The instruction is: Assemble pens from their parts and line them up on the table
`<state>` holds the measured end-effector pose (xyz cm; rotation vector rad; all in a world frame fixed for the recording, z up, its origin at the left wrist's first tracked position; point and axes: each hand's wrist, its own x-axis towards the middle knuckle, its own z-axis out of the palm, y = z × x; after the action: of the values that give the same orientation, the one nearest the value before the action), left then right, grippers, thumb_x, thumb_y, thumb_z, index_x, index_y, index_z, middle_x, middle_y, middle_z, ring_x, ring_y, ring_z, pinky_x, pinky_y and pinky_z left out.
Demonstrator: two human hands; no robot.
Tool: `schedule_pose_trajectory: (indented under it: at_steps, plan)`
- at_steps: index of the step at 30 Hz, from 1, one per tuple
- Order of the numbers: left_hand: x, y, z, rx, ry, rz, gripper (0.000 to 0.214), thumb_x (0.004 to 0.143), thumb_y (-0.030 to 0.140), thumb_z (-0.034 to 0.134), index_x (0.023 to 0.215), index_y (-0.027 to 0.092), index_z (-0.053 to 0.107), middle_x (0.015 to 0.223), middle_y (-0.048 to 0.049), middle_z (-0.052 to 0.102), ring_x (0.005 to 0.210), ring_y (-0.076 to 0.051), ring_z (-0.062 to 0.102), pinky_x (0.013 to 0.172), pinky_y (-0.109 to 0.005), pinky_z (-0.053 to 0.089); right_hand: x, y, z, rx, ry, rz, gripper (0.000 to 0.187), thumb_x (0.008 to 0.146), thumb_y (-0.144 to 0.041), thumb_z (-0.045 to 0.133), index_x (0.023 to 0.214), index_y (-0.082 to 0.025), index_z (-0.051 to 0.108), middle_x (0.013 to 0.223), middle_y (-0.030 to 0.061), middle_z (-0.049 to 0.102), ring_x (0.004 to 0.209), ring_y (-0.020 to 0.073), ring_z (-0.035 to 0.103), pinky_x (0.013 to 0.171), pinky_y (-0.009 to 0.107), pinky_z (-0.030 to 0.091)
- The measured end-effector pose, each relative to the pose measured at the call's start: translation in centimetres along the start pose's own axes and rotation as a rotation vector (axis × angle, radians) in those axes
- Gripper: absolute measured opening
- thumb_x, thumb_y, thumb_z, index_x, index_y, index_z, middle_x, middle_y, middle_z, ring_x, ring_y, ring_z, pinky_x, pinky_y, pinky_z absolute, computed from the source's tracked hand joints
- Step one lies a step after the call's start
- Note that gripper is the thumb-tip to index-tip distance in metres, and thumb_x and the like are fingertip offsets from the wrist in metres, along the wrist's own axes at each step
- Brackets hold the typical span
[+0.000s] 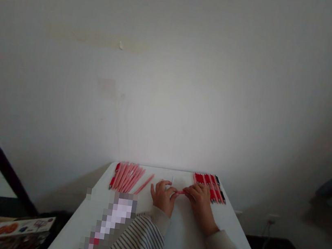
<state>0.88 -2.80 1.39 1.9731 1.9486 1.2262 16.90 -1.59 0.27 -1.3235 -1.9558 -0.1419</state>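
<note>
My left hand point(163, 197) and my right hand point(200, 203) meet over the middle of the white table point(179, 237). Between their fingertips is a pink pen point(180, 192), gripped from both sides; the fingers cover most of it. To the left of my left hand lies a single pink pen point(144, 183), slanted on the tabletop. A loose pile of pink pens point(126, 178) sits at the far left corner, with red pieces showing at its edge. Just beyond my right hand is a group of red, pink and black pens point(211, 185) in a row, partly hidden by that hand.
A plain wall point(172, 80) rises directly behind the table. At the table's left front, a pixelated patch point(110, 224) hides what is there. A printed box point(20, 227) lies low at left, near a dark slanted bar point(1, 155). A cable hangs from a wall socket at right.
</note>
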Motion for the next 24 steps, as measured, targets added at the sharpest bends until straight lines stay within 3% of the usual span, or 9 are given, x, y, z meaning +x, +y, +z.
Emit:
schedule_pose_trajectory:
  at_steps: [24]
  plan:
    - [0.16,-0.24,0.53,0.025,-0.054,-0.037,0.010,0.076,0.030,0.068,0.081,0.035,0.074,0.111,0.0008,0.064,0.121,-0.024,0.048,0.113,-0.060,0.018,-0.05,-0.26,0.02,0.025,0.004,0.016,0.016,0.089,-0.032,0.056,0.094,-0.030,0.071,0.087,0.0038,0.068,0.097,0.0248,0.050,0.090,0.044,0.036]
